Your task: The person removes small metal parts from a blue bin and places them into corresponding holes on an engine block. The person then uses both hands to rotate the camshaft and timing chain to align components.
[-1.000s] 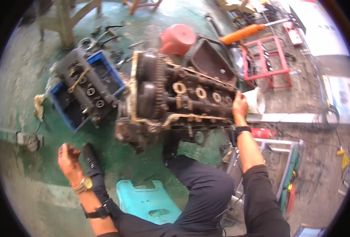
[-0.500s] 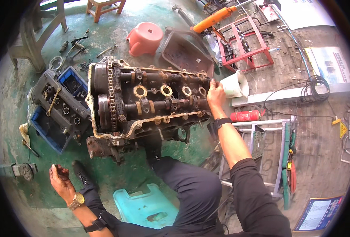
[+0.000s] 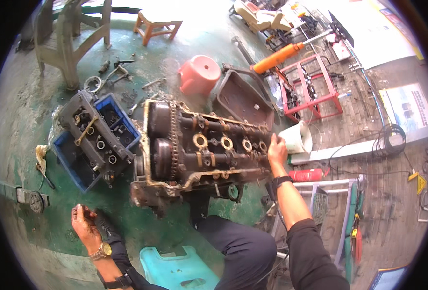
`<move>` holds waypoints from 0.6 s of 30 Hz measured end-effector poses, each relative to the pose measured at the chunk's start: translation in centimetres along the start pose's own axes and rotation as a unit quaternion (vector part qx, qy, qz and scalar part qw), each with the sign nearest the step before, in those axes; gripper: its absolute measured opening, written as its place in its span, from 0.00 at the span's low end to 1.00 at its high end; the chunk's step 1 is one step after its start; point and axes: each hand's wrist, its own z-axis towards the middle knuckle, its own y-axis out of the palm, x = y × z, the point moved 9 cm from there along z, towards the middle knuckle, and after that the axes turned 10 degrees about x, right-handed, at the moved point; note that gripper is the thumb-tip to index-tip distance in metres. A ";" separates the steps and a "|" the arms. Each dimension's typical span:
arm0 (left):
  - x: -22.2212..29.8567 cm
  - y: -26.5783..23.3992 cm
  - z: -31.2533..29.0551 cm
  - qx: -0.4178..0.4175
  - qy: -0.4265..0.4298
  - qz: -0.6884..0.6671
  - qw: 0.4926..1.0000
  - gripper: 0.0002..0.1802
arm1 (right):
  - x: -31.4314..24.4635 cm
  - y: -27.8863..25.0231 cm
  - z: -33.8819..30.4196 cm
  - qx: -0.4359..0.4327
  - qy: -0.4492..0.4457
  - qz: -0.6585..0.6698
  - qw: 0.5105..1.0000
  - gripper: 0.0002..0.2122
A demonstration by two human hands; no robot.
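Note:
A greasy engine (image 3: 214,157), its cam cover off, shows camshafts, gold-coloured rings and a timing chain (image 3: 174,145) at its left end. My right hand (image 3: 277,151) grips the engine's right end, the fingers partly hidden behind the edge. Away from the engine, at lower left, my left hand (image 3: 85,224) is raised with its blackened fingers curled together. Whether something small sits in that pinch I cannot make out. Left of the engine a grey valve cover (image 3: 86,137), with a combination wrench (image 3: 87,130) lying on it, rests across blue bins (image 3: 74,166).
A turquoise stool (image 3: 175,266) stands by my legs. Beyond the engine are a pink stool (image 3: 199,75), a dark drain tray (image 3: 240,99) and a red frame (image 3: 310,87). To the right lie a white bucket (image 3: 298,137), a fire extinguisher (image 3: 306,175) and a stepladder (image 3: 337,212).
The view has swung, so the whole scene sits lower and farther right. My right hand stays at the engine's right end; my left hand keeps its curled pose.

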 end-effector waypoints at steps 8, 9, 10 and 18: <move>1.1 -1.9 0.1 0.046 0.058 -0.024 0.997 0.08 | 1.0 1.2 0.9 -0.039 -0.010 -0.041 0.998 0.31; 1.8 -2.1 -0.1 0.076 0.092 0.004 0.993 0.08 | 1.0 1.1 0.9 -0.043 -0.020 -0.076 0.996 0.31; 2.0 -2.7 -0.1 0.111 0.077 0.031 0.990 0.08 | 0.8 1.1 1.0 -0.050 -0.034 -0.111 0.992 0.31; 4.8 -4.1 -0.3 0.093 0.004 -0.083 0.992 0.09 | -13.5 -4.8 2.7 0.087 -0.405 -0.073 0.907 0.30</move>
